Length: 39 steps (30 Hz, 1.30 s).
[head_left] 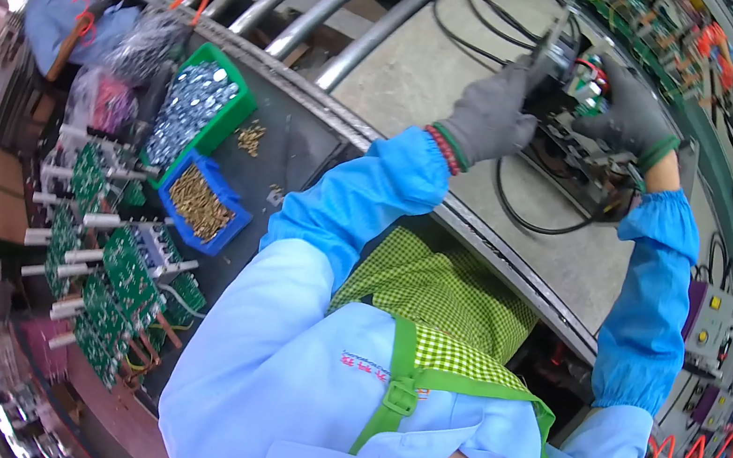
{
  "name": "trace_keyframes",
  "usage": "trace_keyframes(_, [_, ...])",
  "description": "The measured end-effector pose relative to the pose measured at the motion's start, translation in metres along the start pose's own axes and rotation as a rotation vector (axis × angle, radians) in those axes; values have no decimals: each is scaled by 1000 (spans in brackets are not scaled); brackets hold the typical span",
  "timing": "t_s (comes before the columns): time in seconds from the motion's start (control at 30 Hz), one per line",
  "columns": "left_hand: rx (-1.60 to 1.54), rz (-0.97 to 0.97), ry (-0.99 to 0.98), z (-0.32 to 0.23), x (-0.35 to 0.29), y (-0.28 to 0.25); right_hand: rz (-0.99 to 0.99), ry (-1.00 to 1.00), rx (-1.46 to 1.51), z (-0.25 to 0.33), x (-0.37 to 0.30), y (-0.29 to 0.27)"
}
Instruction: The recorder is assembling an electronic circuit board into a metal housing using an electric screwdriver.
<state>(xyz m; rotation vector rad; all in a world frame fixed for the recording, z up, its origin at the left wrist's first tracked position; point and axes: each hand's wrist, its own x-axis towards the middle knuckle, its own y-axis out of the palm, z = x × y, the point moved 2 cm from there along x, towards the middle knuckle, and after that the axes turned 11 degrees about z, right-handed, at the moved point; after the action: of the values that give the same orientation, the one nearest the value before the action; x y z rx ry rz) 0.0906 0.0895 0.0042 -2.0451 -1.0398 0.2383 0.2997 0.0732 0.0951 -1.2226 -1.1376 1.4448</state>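
My left hand [492, 113], in a grey glove, grips the side of a dark boxy unit [557, 60] with metal edges. Against the unit's right side sits a small green and white part with red wire [589, 80]. The gloved fingers of my right hand [633, 117] curl around that part from the right, and their tips are partly hidden. Just below both hands, a dark metal frame [576, 161] rests on the grey work surface [538, 255]. What lies inside the frame is hard to make out.
Black cable [459, 20] loops over the far surface. To the left stand a green bin of metal hardware [241, 82], a blue bin of brass-coloured pieces [239, 227] and several green circuit boards [129, 265]. Metal rollers [357, 38] adjoin the bench; another person [75, 24] sits far left.
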Motion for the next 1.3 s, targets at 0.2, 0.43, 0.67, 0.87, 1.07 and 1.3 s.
trace_keyframes(0.2, [246,162,33,17,-22,-45,78,-39,44,18,-5,-13])
trace_keyframes(0.43, [755,237,-536,162,-106,-236,-221,-293,123,66,-111,-25])
trace_keyframes(0.67, [814,351,-935,244,-215,-256,-104,-347,322,68,-170,47])
trace_keyframes(0.87, [679,273,-685,254,-225,-281,5,-278,591,66,-184,86])
trace_keyframes(1.07, [819,221,-596,261,-225,-287,-20,-253,648,63,-194,100])
trace_keyframes(1.3, [786,-99,-609,209,-214,-307,-27,-257,710,57,-207,107])
